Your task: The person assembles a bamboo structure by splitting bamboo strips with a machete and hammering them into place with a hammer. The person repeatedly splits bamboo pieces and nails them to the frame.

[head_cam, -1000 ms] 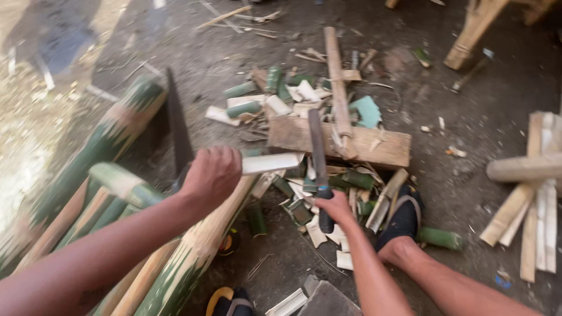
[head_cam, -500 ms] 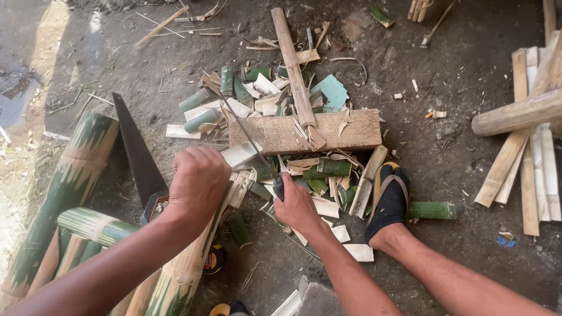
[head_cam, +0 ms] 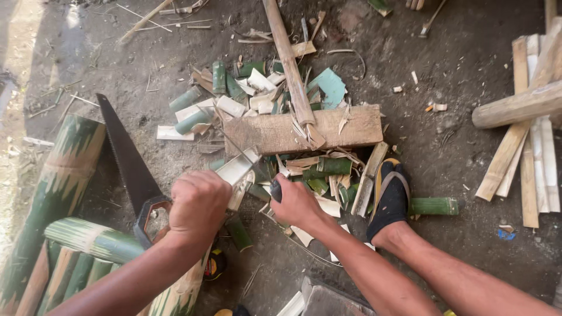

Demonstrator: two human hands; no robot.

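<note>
I see a saw (head_cam: 126, 161) lying on the dirt just left of the hands. A flat wood block (head_cam: 275, 133) sits right above them, with green bits (head_cam: 225, 88) beyond it. Pale sticks (head_cam: 530, 146) lie far off right.

The right hand (head_cam: 295, 202) has brought its knife down from the wooden block (head_cam: 304, 131) beside the left hand (head_cam: 199, 205).
</note>
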